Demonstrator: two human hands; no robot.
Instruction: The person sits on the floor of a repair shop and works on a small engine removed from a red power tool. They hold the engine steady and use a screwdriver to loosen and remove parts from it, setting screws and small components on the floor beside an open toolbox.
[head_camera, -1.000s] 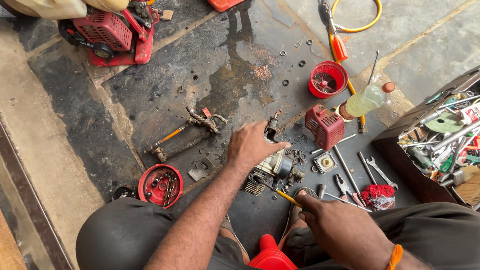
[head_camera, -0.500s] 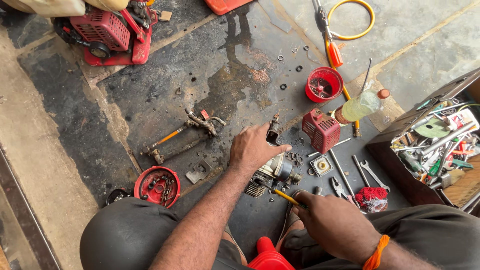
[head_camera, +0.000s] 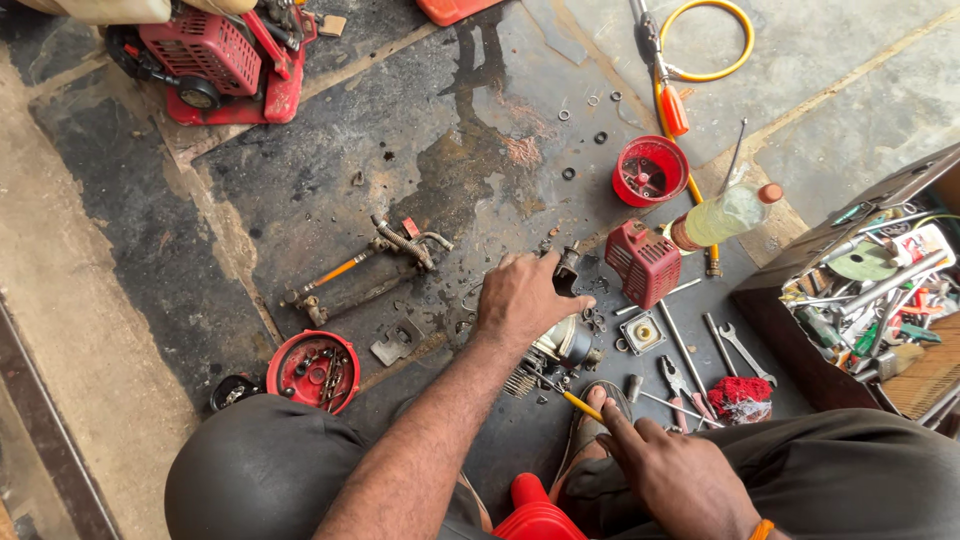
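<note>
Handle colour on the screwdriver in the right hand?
Yellow: the screwdriver handle, gripped by the right hand, shows best in the head view.

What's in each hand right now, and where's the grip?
The right hand holds a yellow-handled screwdriver by its handle end. The left hand rests on the small engine part, fingertips at a dark cylindrical piece; grip unclear.
</note>
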